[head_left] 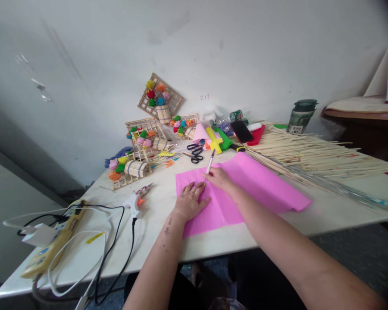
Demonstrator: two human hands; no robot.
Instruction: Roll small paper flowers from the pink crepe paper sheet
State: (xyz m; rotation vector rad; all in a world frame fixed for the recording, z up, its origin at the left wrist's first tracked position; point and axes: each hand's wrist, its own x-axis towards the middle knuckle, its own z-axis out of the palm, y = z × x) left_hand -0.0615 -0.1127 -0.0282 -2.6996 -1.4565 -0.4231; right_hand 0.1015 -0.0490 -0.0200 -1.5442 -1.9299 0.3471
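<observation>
A sheet of pink crepe paper lies spread over the middle of the table, its right end raised in a loose fold. My left hand rests flat on its left part, fingers stretched out. Just to the right, my right hand grips a white pen with a dark end pointing up and away. The pen's lower end meets the paper close to my left fingertips, where my fingers partly hide it.
Behind the paper lie black scissors, yellow paper and a phone. Thin wooden sticks cover the right side. Stick-and-flower crafts stand back left. A glue gun and power strip with cables occupy the left.
</observation>
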